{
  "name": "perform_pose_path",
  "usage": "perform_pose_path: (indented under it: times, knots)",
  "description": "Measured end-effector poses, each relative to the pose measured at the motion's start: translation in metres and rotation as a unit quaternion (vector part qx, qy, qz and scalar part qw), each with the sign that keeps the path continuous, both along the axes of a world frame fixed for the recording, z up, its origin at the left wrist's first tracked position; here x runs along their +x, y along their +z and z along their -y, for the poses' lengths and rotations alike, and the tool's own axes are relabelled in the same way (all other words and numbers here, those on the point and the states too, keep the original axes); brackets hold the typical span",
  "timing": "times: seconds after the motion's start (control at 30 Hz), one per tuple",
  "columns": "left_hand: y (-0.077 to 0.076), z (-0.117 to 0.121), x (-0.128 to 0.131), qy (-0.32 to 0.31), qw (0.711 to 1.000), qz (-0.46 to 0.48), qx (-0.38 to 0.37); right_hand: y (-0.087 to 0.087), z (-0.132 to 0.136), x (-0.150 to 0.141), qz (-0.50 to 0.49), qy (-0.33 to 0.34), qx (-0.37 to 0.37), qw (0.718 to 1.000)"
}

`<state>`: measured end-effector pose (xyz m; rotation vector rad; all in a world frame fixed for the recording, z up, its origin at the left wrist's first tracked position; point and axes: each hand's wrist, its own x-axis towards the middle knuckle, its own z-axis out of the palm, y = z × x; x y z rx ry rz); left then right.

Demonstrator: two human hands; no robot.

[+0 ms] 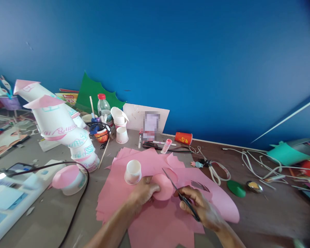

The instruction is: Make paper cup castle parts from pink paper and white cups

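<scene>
Near the middle of the desk, my left hand pinches a round pink paper disc at its left edge. My right hand is closed around the black handles of a pair of scissors; the blades point up and left, along the disc's right edge. Whether the blades touch the paper I cannot tell. Under both hands lies a stack of pink paper sheets, some with ragged edges. A white paper cup stands on the stack just beyond my left hand.
Left stand leaning towers of decorated paper cups and a pink-topped cup, with a black cable and white power strip beside them. Behind the sheets are a glue stick, a red cup and a bottle. White cables lie right.
</scene>
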<state>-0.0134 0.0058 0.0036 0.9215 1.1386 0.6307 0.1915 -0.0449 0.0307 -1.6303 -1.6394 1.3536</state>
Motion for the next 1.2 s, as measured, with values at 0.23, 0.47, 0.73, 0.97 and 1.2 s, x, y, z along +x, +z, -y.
perform_pose_path:
  times: [0.23,0.47,0.73,0.97,1.2]
  knots:
    - [-0.001,-0.001,0.000,-0.027,0.999,-0.004,0.018,-0.006,0.000,0.003,-0.039,-0.014,-0.016,0.999]
    - [-0.001,-0.001,0.000,-0.023,1.000,-0.002,0.013,-0.012,0.000,0.007,-0.029,-0.012,-0.012,0.999]
    - [-0.003,-0.001,-0.001,-0.036,0.999,-0.007,0.029,-0.012,-0.001,0.007,-0.037,0.001,-0.013,0.999]
    - [-0.002,-0.003,0.000,-0.025,0.999,-0.018,0.015,-0.008,-0.002,0.002,-0.059,0.001,-0.043,0.997]
    - [0.003,-0.002,0.002,-0.012,1.000,-0.002,0.004,-0.008,-0.001,-0.001,-0.102,0.015,-0.040,0.994]
